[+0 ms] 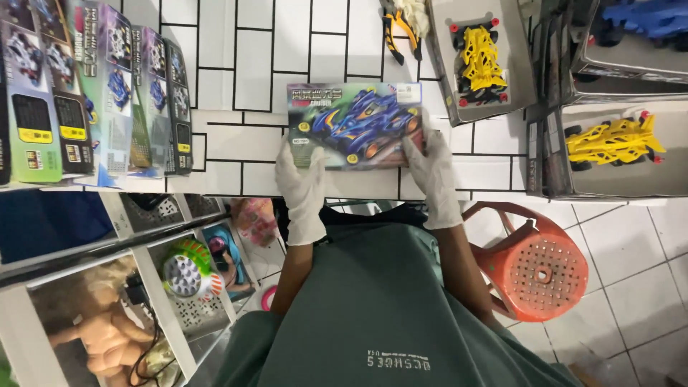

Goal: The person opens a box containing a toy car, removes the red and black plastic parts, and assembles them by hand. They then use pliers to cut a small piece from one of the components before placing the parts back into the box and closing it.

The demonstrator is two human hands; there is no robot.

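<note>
Green apron nearest; flat toy car box [355,125] is clamped at its short ends between gloved left hand [301,188] and right hand [435,175] over the bench [229,143]; judged light, stiff cardboard, best gripped by edges.

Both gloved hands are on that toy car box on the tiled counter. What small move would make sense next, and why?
Probably lift one end flap open. The left hand and right hand grip the box at its two short ends, and it looks shut, while open boxes nearby show yellow cars.
</note>
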